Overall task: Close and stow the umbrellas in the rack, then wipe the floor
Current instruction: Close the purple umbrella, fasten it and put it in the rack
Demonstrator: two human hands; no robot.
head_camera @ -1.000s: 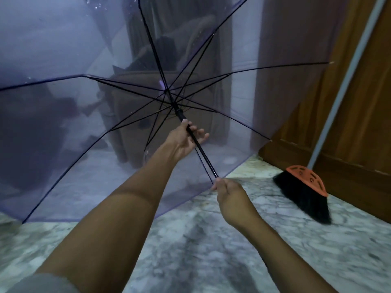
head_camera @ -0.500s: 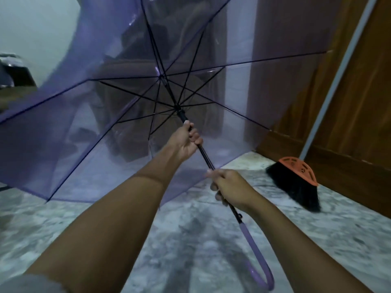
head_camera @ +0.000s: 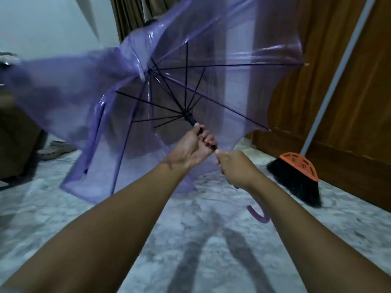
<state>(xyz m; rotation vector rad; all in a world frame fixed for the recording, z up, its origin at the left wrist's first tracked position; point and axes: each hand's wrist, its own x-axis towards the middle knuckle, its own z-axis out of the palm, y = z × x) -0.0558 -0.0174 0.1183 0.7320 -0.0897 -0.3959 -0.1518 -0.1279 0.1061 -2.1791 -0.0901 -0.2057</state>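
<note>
- Left hand [head_camera: 193,148] closed around the black shaft of the purple transparent umbrella [head_camera: 211,77], just below the runner where the black ribs [head_camera: 186,81] meet.
- Right hand [head_camera: 234,168] closed around the same shaft lower down, touching the left hand's fingertips.
- Curved purple handle [head_camera: 259,215] hanging out below the right wrist, above the marble floor [head_camera: 201,240].
- Canopy half collapsed: left panels slack, folded and blurred, right panels stretched on the ribs.
- Held in the air, in front of both arms, lower canopy edge close to the floor; contact there not clear.
- Broom [head_camera: 296,176] with orange head and black bristles standing at the right, leaning against the wooden door [head_camera: 349,102].
- Sandals [head_camera: 56,150] on the floor at the left, behind the canopy.
</note>
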